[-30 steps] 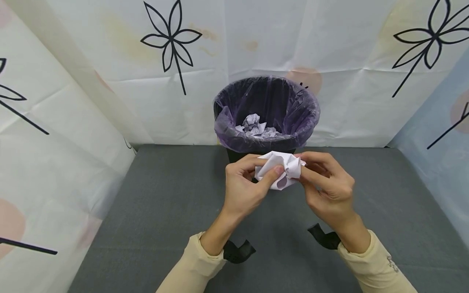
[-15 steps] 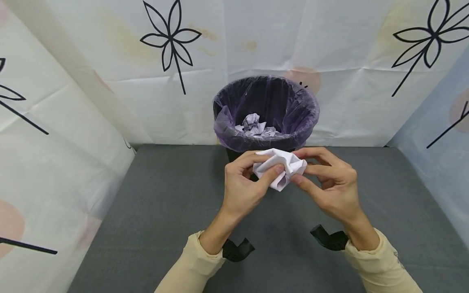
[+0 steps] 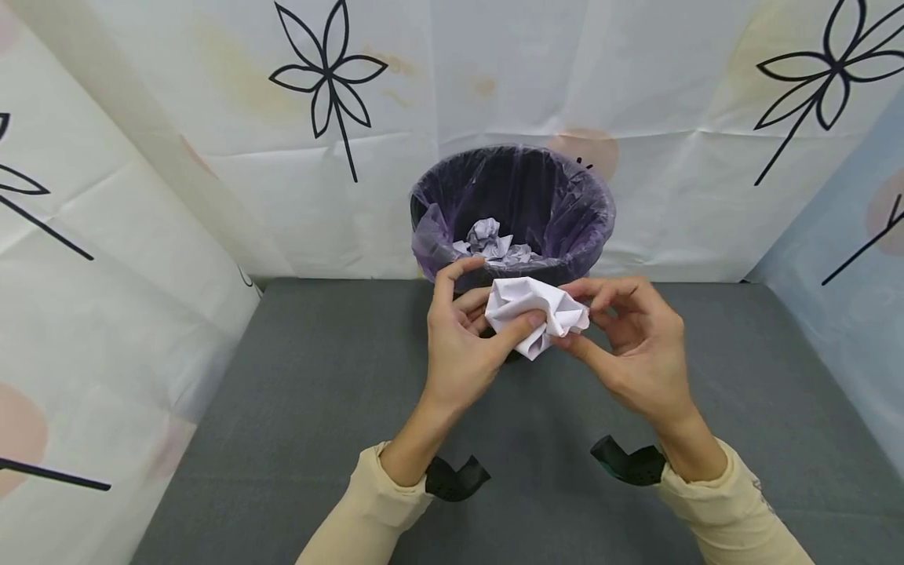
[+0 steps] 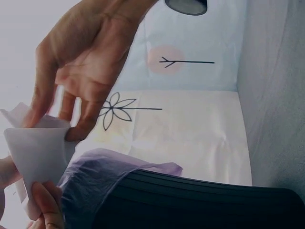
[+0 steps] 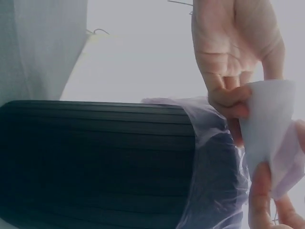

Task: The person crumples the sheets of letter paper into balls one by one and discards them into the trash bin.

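Note:
A partly crumpled sheet of white paper (image 3: 519,302) is held in the air between both hands, in front of the bin's near rim. My left hand (image 3: 459,345) grips its left side, thumb pressed on the near face and the index finger raised off it. On the opposite side my right hand (image 3: 639,357) pinches the paper's edge between thumb and fingers. Both wrist views show the folded paper (image 4: 40,150) with fingers at two of its sides. Behind it stands a dark trash bin (image 5: 105,157) with a purple plastic liner (image 3: 441,255) over the rim.
Several crumpled paper balls (image 3: 494,243) lie inside the bin. The bin is on a dark grey surface (image 3: 318,392), against a white cloth backdrop (image 3: 233,118) with flower drawings. Black straps (image 3: 457,480) stick out at both wrists.
The left index finger has lifted off the paper. The paper has shifted slightly up and left. My right hand has changed from fingers against the paper to a thumb-and-finger pinch at its edge.

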A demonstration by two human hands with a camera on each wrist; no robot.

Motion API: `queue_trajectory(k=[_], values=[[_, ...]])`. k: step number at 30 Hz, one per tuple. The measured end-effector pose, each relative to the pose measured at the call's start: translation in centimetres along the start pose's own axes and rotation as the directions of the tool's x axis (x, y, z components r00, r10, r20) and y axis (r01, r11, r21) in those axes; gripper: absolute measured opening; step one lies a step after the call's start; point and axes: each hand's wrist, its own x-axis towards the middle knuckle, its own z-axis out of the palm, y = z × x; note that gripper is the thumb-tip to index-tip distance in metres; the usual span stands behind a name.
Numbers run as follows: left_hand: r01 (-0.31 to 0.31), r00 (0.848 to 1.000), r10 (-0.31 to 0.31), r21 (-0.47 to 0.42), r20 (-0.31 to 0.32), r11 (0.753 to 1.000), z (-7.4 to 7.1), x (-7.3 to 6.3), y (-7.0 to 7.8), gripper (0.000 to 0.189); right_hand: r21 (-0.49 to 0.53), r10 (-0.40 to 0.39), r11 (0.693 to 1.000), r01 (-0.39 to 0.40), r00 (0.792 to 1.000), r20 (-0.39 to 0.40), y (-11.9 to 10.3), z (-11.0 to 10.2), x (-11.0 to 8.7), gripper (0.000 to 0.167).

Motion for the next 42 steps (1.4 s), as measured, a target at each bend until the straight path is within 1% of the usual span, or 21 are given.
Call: queue_trajectory(k=[2,3,5,7,10,14,18,21,24,26,29,33,36,39,42], values=[[0.022,1.0,-0.022,-0.014,0.0,1.0,-0.1,0.1,0.1,0.068,-0.013,0.059,0.998,-0.059,0.998,0.003,-0.1,0.0,0.1,0.052],[0.023,1.0,-0.023,-0.016,0.002,1.0,-0.2,0.2,0.1,0.066,-0.024,0.091,0.996,-0.091,0.996,0.012,-0.2,0.0,0.1,0.059],[0.013,1.0,-0.013,-0.011,0.008,1.0,-0.2,0.3,0.1,0.06,-0.043,0.141,0.989,-0.14,0.989,0.041,-0.2,-0.1,0.2,0.07],[-0.007,1.0,0.007,0.006,0.016,1.0,-0.3,0.3,0.1,0.055,-0.053,0.167,0.985,-0.163,0.983,0.081,-0.4,-0.2,0.3,0.072],[-0.043,0.999,0.042,0.034,0.026,0.998,-0.4,0.2,0.1,0.051,-0.11,0.187,0.979,-0.174,0.975,0.117,-0.6,-0.1,0.2,0.067],[-0.09,0.996,0.088,0.072,0.036,0.993,-0.4,0.2,0.1,0.047,-0.181,0.178,0.971,-0.158,0.979,0.1,-1.0,0.2,0.1,0.059],[-0.128,0.992,0.126,0.09,0.019,0.988,-0.1,0.0,0.1,0.037,-0.162,0.129,0.98,-0.119,0.99,0.056,-0.9,0.6,0.1,0.045],[-0.154,0.988,0.154,0.095,0.005,0.983,0.1,-0.1,0.0,0.029,-0.136,0.114,0.985,-0.11,0.993,0.019,-0.6,0.9,0.1,0.034],[-0.165,0.986,0.163,0.08,0.024,0.983,0.2,-0.1,0.0,0.027,-0.119,0.108,0.987,-0.108,0.994,-0.009,-0.5,1.1,0.1,0.029],[-0.152,0.987,0.148,0.061,0.06,0.987,0.0,-0.1,0.1,0.033,-0.103,0.102,0.989,-0.104,0.995,-0.021,-0.5,1.1,0.1,0.028],[-0.102,0.986,0.1,0.015,0.133,0.995,-0.2,0.0,0.2,0.049,-0.092,0.103,0.99,-0.105,0.994,-0.028,-0.4,0.9,0.2,0.03],[-0.013,0.977,0.028,-0.069,0.212,0.998,-0.4,0.0,0.3,0.06,-0.1,0.128,0.986,-0.131,0.991,-0.038,-0.4,0.7,0.2,0.034],[0.03,0.967,0.0,-0.115,0.255,0.993,-0.5,0.1,0.4,0.066,-0.091,0.132,0.986,-0.137,0.99,-0.052,-0.3,0.5,0.2,0.037],[0.046,0.961,-0.01,-0.125,0.276,0.991,-0.6,0.1,0.5,0.071,-0.081,0.127,0.988,-0.13,0.991,-0.05,-0.4,0.4,0.2,0.036],[0.046,0.962,-0.009,-0.129,0.275,0.991,-0.6,0.1,0.6,0.07,-0.09,0.125,0.988,-0.126,0.992,-0.018,-0.4,0.3,0.2,0.036]])
